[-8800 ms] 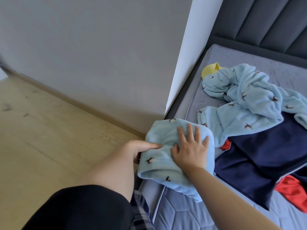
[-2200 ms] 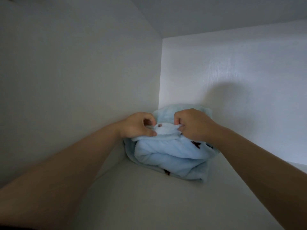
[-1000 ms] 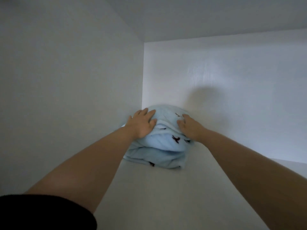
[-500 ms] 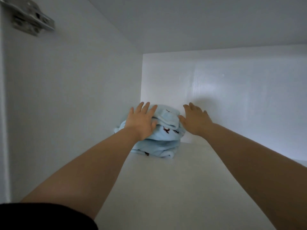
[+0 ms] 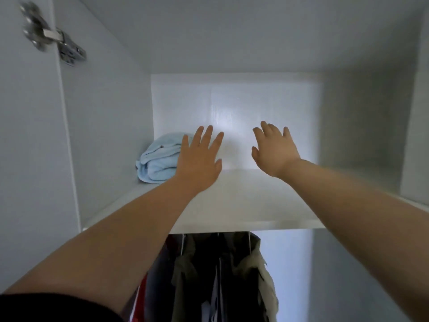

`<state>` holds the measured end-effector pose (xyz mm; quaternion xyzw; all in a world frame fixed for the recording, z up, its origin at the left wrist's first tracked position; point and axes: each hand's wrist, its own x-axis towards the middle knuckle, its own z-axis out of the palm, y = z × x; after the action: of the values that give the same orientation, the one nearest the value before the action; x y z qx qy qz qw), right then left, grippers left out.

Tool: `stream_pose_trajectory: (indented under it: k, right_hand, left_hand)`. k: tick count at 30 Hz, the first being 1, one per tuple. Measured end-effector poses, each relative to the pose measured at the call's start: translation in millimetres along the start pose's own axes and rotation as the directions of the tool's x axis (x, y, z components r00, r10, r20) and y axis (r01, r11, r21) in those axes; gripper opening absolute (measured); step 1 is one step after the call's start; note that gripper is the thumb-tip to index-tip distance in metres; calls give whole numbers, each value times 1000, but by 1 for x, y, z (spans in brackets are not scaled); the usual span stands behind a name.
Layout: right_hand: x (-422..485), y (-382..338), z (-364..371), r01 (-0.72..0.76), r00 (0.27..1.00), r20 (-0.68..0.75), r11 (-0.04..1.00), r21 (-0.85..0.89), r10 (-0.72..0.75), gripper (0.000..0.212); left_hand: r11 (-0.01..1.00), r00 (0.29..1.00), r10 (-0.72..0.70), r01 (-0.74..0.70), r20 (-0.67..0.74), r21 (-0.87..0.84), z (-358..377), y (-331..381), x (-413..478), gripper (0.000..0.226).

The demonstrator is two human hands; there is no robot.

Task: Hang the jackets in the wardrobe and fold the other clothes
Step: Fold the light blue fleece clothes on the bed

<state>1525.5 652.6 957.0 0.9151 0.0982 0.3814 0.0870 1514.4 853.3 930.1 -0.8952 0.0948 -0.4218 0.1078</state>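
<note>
Hands (image 5: 234,156) splayed beside folded garment (image 5: 157,159).

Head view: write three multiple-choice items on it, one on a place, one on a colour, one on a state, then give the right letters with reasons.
1. Where does the folded garment lie?
A. back left corner of the shelf
B. front right of the shelf
C. on the hanging rail

2. What colour is the garment?
A. red
B. light blue
C. yellow

3. How are the left hand and right hand?
A. both gripping the garment
B. one holding a hanger
C. both open, holding nothing

Answers: 1 A, it sits against the left wall at the back; 2 B, pale blue fabric; 3 C, fingers are spread and empty.
</note>
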Motion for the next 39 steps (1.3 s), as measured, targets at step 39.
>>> stream_pose_trajectory:
  k: [39]
  right_hand:
    - [-841, 360, -470, -619, 667, -2, 554, -556, 745, 57]
  left_hand:
    - [282, 680, 579, -684, -449, -673, -512, 701, -376, 66]
